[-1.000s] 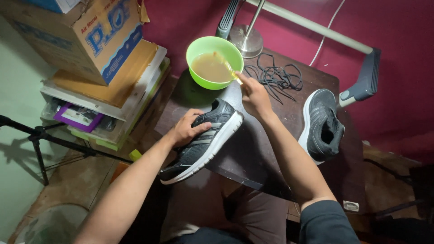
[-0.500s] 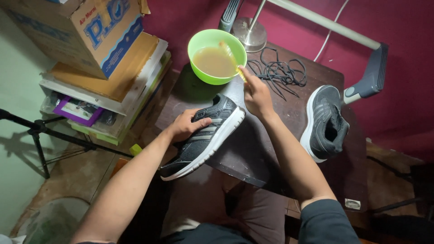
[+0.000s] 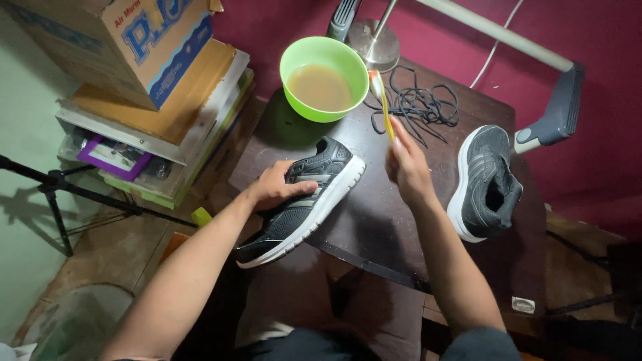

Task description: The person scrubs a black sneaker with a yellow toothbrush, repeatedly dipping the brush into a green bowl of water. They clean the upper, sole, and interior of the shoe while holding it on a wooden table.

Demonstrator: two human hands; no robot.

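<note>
My left hand (image 3: 277, 188) grips a dark grey sneaker with a white sole (image 3: 304, 204), holding it tilted over the near left edge of a dark wooden table (image 3: 381, 220). My right hand (image 3: 406, 164) holds a yellow toothbrush (image 3: 381, 100) upright, its bristle end raised beside a green bowl (image 3: 322, 77) of murky brownish water. The brush is above the table and clear of the shoe. The second grey sneaker (image 3: 487, 180) lies on the table's right side.
Loose black laces (image 3: 418, 107) lie behind my right hand. A lamp base (image 3: 374, 43) stands at the back. A cardboard box (image 3: 127, 40) sits on stacked trays at left. A tripod leg (image 3: 60, 194) stands on the floor.
My right hand lifted the toothbrush out of the bowl and drew back toward me, raising the brush upright. The left hand and shoe stayed put.
</note>
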